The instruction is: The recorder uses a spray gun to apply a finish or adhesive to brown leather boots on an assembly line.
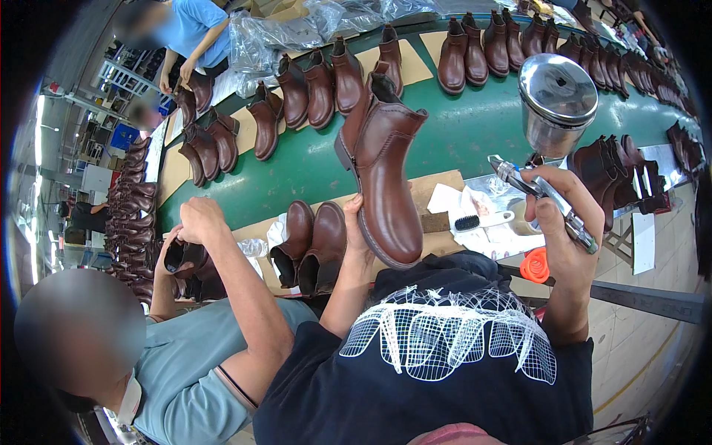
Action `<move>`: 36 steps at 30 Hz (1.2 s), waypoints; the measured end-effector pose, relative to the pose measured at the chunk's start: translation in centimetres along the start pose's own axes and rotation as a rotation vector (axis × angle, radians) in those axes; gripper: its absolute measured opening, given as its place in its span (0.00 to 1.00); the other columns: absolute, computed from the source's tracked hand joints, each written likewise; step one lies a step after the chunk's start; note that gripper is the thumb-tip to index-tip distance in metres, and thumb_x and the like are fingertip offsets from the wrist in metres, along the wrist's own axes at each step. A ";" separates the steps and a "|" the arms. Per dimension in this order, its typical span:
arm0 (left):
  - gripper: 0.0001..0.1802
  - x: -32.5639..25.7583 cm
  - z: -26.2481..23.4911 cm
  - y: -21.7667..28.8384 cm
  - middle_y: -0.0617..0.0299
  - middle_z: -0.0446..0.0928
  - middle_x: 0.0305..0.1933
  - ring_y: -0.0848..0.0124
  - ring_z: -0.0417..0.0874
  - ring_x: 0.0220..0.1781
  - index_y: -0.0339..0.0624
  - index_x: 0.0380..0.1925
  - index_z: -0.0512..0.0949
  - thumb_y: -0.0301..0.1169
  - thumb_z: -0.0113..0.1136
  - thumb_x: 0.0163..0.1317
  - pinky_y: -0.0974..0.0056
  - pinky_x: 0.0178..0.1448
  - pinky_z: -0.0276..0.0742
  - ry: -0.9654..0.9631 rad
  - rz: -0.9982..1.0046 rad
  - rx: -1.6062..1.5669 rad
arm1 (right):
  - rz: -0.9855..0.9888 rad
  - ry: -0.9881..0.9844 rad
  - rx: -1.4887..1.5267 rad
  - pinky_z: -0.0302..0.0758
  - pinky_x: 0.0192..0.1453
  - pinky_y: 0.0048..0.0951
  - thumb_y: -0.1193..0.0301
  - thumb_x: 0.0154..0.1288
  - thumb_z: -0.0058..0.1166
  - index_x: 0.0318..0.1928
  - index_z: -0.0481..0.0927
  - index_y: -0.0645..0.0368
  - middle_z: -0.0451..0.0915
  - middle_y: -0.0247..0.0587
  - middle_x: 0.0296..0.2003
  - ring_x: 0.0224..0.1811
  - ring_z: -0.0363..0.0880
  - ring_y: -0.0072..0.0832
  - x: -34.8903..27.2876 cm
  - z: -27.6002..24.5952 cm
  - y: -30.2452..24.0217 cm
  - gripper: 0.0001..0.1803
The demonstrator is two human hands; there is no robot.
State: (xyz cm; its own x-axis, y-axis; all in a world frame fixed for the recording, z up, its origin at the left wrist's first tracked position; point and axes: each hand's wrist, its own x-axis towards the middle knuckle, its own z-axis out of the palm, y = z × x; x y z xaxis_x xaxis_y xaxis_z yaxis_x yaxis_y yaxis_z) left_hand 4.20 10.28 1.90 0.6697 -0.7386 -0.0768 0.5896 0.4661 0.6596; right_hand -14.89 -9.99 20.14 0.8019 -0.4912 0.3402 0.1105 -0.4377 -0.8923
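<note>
A brown leather ankle boot (389,163) is held up over the near edge of the green table, toe pointing down toward me. My left hand (357,230) grips it from below, its thumb showing at the sole's edge and the other fingers hidden behind the boot. On the right, my right hand (567,215) is wrapped round a metal spray gun (545,194), whose nozzle points left at the boot. The gun's round silver cup (558,104) stands above the hand. Gun and boot are apart.
A white-handled brush (482,220) lies on white cloth beside the boot. Brown boots (348,74) line the green table (297,182). Close on my left, a co-worker (200,348) handles another boot. An orange coiled hose (535,265) hangs below my right hand.
</note>
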 end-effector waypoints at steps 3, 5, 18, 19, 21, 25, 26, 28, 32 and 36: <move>0.42 -0.4 1.4 1.4 0.33 0.75 0.55 0.46 0.86 0.42 0.31 0.66 0.62 0.59 0.45 0.67 0.55 0.36 0.87 -0.087 -0.048 -0.108 | -0.047 0.014 -0.010 0.74 0.44 0.24 0.65 0.68 0.60 0.48 0.81 0.69 0.83 0.44 0.40 0.39 0.81 0.24 -0.1 -0.1 0.0 0.18; 0.38 0.0 0.6 1.2 0.34 0.75 0.55 0.38 0.83 0.46 0.34 0.66 0.63 0.56 0.44 0.70 0.48 0.37 0.88 -0.277 -0.081 -0.294 | -0.059 0.013 -0.002 0.74 0.45 0.24 0.64 0.68 0.61 0.47 0.81 0.68 0.83 0.44 0.39 0.39 0.81 0.24 0.1 0.2 -0.6 0.18; 0.41 -0.4 -1.0 -0.1 0.23 0.64 0.58 0.32 0.82 0.42 0.48 0.74 0.54 0.57 0.50 0.68 0.53 0.34 0.84 -0.509 -0.410 -0.799 | -0.051 -0.034 0.039 0.70 0.39 0.21 0.64 0.64 0.64 0.46 0.82 0.65 0.84 0.38 0.36 0.33 0.77 0.21 0.9 1.4 -1.6 0.17; 0.41 -0.3 -1.0 -0.1 0.23 0.64 0.58 0.32 0.82 0.42 0.48 0.74 0.54 0.57 0.50 0.68 0.53 0.34 0.84 -0.507 -0.411 -0.801 | -0.075 -0.022 0.028 0.69 0.37 0.20 0.65 0.64 0.64 0.46 0.82 0.65 0.84 0.37 0.36 0.32 0.77 0.19 0.9 1.3 -1.4 0.17; 0.41 0.0 -1.1 -0.2 0.24 0.64 0.57 0.34 0.82 0.41 0.49 0.74 0.54 0.59 0.48 0.68 0.54 0.32 0.81 -0.530 -0.459 -0.913 | -0.009 -0.056 0.042 0.69 0.38 0.21 0.64 0.64 0.64 0.46 0.82 0.64 0.84 0.37 0.35 0.32 0.77 0.20 0.5 0.8 -1.8 0.17; 0.41 0.1 -1.2 0.1 0.23 0.64 0.56 0.35 0.81 0.38 0.48 0.74 0.54 0.59 0.47 0.68 0.52 0.33 0.82 -0.533 -0.448 -0.896 | -0.080 -0.101 -0.074 0.67 0.42 0.25 0.64 0.61 0.66 0.45 0.84 0.61 0.85 0.35 0.35 0.33 0.77 0.23 -0.1 0.9 -1.6 0.16; 0.41 0.1 -0.4 0.4 0.25 0.64 0.58 0.35 0.80 0.39 0.48 0.73 0.54 0.58 0.47 0.68 0.52 0.33 0.82 -0.493 -0.417 -0.900 | -0.079 -0.102 -0.075 0.67 0.42 0.25 0.64 0.61 0.66 0.45 0.84 0.61 0.85 0.35 0.35 0.33 0.77 0.23 -0.3 1.0 -1.6 0.16; 0.40 0.2 -0.4 0.6 0.27 0.64 0.59 0.35 0.79 0.39 0.49 0.73 0.55 0.58 0.47 0.68 0.51 0.33 0.82 -0.451 -0.381 -0.904 | -0.107 -0.132 -0.128 0.66 0.46 0.28 0.63 0.59 0.67 0.45 0.85 0.58 0.85 0.35 0.36 0.34 0.77 0.26 -0.6 1.1 -1.6 0.16; 0.38 0.6 -0.6 0.7 0.39 0.64 0.67 0.36 0.75 0.46 0.47 0.72 0.57 0.55 0.48 0.68 0.50 0.32 0.83 -0.524 -0.412 -0.864 | -0.100 -0.209 -0.140 0.63 0.44 0.27 0.64 0.56 0.69 0.44 0.85 0.57 0.86 0.33 0.37 0.32 0.76 0.25 -1.2 1.4 -1.3 0.16; 0.37 0.6 -1.3 0.5 0.44 0.62 0.70 0.36 0.75 0.48 0.46 0.71 0.59 0.55 0.48 0.68 0.49 0.31 0.84 -0.518 -0.389 -0.893 | -0.104 -0.215 -0.141 0.62 0.43 0.27 0.65 0.56 0.69 0.45 0.85 0.56 0.86 0.33 0.37 0.31 0.75 0.25 -1.5 1.6 -0.9 0.17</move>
State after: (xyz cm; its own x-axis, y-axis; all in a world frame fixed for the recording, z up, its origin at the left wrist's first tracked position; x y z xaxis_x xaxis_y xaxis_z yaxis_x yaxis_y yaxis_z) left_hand 5.51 10.75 1.21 0.2201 -0.9287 0.2984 0.9729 0.1870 -0.1357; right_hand -15.28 -7.67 19.99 0.8982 -0.2740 0.3436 0.1277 -0.5854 -0.8006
